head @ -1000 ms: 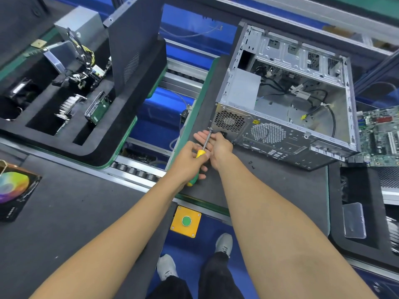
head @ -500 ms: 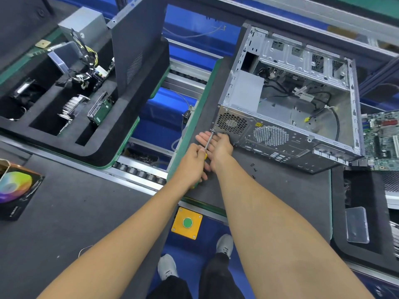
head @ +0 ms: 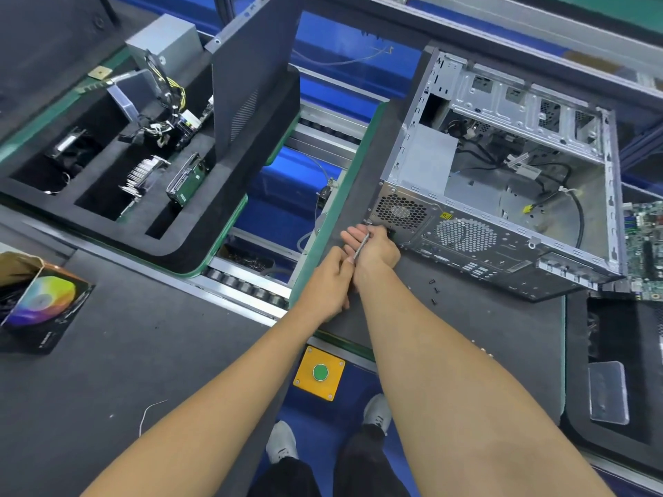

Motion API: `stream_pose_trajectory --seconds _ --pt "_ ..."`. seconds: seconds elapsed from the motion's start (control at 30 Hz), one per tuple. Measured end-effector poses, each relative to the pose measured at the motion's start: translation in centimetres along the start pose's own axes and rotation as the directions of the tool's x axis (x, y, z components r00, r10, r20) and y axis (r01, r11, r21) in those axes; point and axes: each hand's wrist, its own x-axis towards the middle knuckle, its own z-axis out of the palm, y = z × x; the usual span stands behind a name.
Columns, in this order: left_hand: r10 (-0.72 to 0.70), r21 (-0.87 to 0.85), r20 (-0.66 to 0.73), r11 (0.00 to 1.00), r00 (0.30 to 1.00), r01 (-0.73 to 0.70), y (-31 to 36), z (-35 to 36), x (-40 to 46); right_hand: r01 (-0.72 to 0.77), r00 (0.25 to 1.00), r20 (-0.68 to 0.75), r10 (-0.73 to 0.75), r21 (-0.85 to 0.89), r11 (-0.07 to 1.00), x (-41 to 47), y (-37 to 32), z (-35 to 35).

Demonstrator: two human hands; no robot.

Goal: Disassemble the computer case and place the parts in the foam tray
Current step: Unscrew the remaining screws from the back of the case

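- Workshop setting: dark felt tabletop [head: 466, 328] with green edging, roller conveyor and blue frame below; all places given relative to the computer case [head: 502, 195].
- Foam tray [head: 107, 217], well to the left of the computer case, across the conveyor gap: black, slotted; holds a side panel [head: 251, 84] standing upright, a heatsink, a drive, a power supply with cable bundle.
- Left hand [head: 328, 281], just left of and below the case's near-left corner: fingers curled round the handle of a screwdriver [head: 360, 247]; handle hidden in the fist.
- Screwdriver, at the case's near-left corner: long axis runs from the left hand up and rightward toward the rear panel beside the power-supply grille [head: 398, 211]; tip contact hidden behind the right hand, cannot tell if seated.
- Right hand [head: 373, 245], touching the case's rear panel at that corner: fingers lie along the shaft, steadying it; whether they pinch it cannot be told. Nearer hand to the fastener.
- Computer case, lying on its side on the tabletop, open face up, rear panel toward the person; cables remain inside.
- Loose screws [head: 434, 290], on the tabletop just in front of the rear panel.
- Motherboard [head: 645, 245], at the case's right.
- Judgement: rear-panel screw removal in hand; turning must follow the shaft's axis into the panel.
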Motion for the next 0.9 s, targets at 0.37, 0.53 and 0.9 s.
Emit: stream_pose_trajectory --seconds 0.37,0.53,0.9 --pt "0.008 0.022 0.128 1.000 0.992 -0.011 -0.9 -1.1 -1.9 0.276 0.869 -0.112 -0.482 -0.698 0.660 -2.3 -1.5 -6.4" --pt "-0.011 -0.021 0.102 1.000 0.995 0.013 -0.7 -0.6 -2.0 0.225 0.792 0.061 -0.608 -0.954 0.196 -2.9 -2.5 -10.6" --pt "-0.068 -0.190 -0.017 0.980 0.998 0.063 1.0 0.6 -1.4 0.366 0.916 0.178 -0.360 -0.738 0.567 -7.7 0.6 -9.4"
